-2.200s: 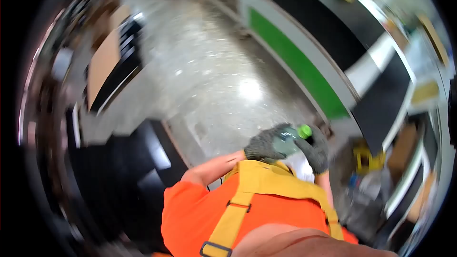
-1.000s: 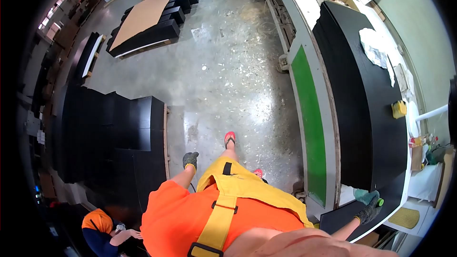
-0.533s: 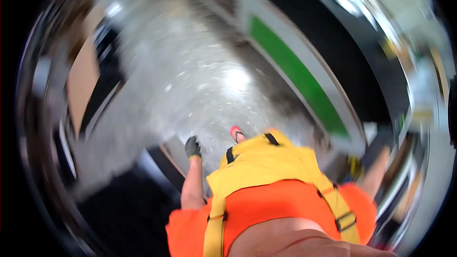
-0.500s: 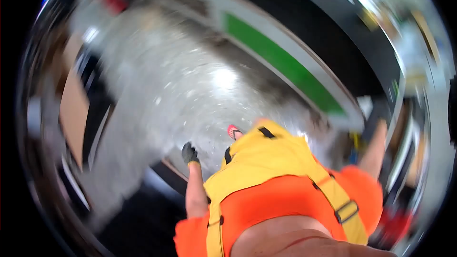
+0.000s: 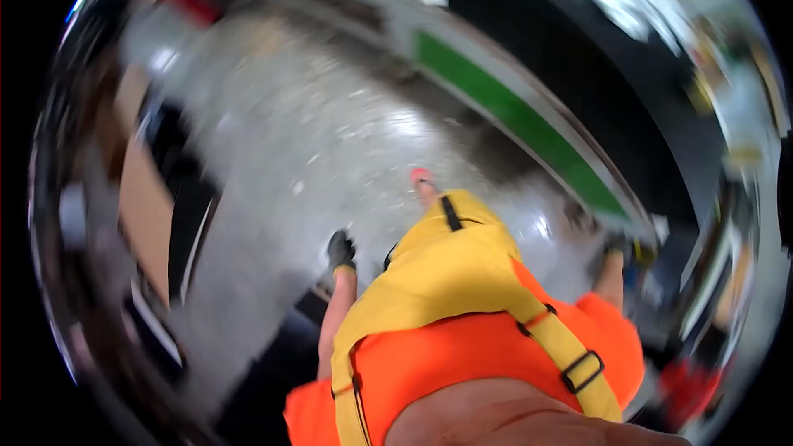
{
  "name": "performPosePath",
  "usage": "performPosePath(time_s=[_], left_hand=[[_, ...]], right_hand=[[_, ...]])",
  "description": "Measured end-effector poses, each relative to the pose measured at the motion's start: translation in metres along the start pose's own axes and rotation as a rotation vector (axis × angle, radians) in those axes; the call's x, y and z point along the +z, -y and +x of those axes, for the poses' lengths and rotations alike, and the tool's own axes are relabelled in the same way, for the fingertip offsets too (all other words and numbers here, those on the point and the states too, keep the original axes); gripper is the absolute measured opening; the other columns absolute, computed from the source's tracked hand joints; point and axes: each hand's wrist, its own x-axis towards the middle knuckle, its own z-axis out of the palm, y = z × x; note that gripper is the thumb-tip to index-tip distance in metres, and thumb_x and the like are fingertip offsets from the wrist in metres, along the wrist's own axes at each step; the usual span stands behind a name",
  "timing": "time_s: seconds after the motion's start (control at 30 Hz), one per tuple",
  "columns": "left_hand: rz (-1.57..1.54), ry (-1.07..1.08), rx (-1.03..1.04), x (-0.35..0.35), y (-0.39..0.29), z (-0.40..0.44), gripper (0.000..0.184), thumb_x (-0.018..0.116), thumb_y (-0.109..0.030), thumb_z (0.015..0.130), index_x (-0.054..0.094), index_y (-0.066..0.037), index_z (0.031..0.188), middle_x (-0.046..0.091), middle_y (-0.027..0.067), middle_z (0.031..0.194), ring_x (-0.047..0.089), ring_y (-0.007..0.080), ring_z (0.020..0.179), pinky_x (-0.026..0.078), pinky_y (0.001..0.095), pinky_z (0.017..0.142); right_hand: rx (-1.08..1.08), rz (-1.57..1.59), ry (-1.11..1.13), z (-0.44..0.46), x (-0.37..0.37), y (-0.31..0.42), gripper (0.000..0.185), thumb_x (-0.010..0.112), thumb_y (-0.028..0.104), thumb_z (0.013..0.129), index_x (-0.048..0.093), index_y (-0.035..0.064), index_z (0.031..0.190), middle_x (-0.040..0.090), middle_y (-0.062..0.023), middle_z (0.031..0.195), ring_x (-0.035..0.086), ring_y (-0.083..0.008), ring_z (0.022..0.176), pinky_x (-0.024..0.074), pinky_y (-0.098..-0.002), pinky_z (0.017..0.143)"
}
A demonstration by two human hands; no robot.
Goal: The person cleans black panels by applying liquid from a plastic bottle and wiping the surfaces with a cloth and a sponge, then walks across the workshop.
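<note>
My left hand (image 5: 341, 249), in a dark glove with a yellowish cuff, hangs over the grey floor beside my yellow apron (image 5: 438, 268). Its fingers are loosely bent and apart, and nothing shows in them. On the other side, my right hand (image 5: 616, 244) also wears a dark glove. It hangs near the end of a long machine or bench with a green panel (image 5: 512, 116); blur and dark surroundings hide its fingers. Below the apron, one foot in a red sandal (image 5: 421, 176) steps on the floor.
Brown boards (image 5: 144, 206) and black sheets (image 5: 192, 231) stand at the left. A black surface (image 5: 570, 58) tops the green-panelled unit. Something red (image 5: 690, 388) lies at lower right. Light scraps dot the concrete floor (image 5: 281, 132).
The view has shifted as I walk. My right arm has come down closer to my body, and its gloved hand now shows. My left hand hangs slightly farther forward.
</note>
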Motion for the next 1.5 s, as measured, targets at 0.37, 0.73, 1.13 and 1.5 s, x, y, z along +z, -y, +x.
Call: performPosePath(time_s=[0.37, 0.73, 1.13, 1.5], left_hand=[[-0.183, -0.452, -0.072, -0.014, -0.074, 0.006, 0.029, 0.070, -0.025, 0.074, 0.066, -0.008, 0.097, 0.057, 0.0030, 0.069, 0.046, 0.0138, 0.056, 0.038, 0.0302, 0.049], [-0.813, -0.627, -0.373, -0.167, -0.072, 0.111, 0.030, 0.066, -0.024, 0.077, 0.065, -0.008, 0.103, 0.059, 0.0061, 0.079, 0.046, 0.0173, 0.057, 0.034, 0.0352, 0.048], [-0.477, -0.419, -0.155, -0.204, -0.435, 0.372, 0.035, 0.067, -0.029, 0.078, 0.064, -0.009, 0.107, 0.060, 0.0017, 0.078, 0.056, 0.0141, 0.062, 0.043, 0.0273, 0.053], [-0.480, -0.684, -0.179, -0.252, -0.618, 0.469, 0.025, 0.064, -0.026, 0.080, 0.067, -0.010, 0.100, 0.063, 0.0022, 0.076, 0.057, 0.0131, 0.058, 0.043, 0.0267, 0.049]], right_hand=[[0.081, -0.634, 1.293, -0.252, 0.379, 0.129, 0.042, 0.065, 0.029, 0.081, 0.061, 0.0034, 0.114, 0.063, -0.0094, 0.086, 0.059, -0.0202, 0.071, 0.0482, -0.0336, 0.065], [-0.575, -0.343, 1.711, -0.658, 0.676, 0.482, 0.045, 0.066, 0.027, 0.084, 0.056, 0.0087, 0.124, 0.065, -0.0069, 0.101, 0.061, -0.0182, 0.079, 0.0514, -0.0327, 0.058], [-0.227, -1.131, 1.410, -0.625, 0.718, 0.466, 0.035, 0.063, 0.027, 0.084, 0.059, 0.0083, 0.113, 0.065, -0.0095, 0.088, 0.060, -0.0222, 0.070, 0.0509, -0.0377, 0.056], [-0.236, -0.875, 1.550, -0.865, 1.024, 0.669, 0.020, 0.061, 0.021, 0.081, 0.063, 0.0056, 0.094, 0.064, -0.0114, 0.079, 0.058, -0.0266, 0.055, 0.0491, -0.0378, 0.050]])
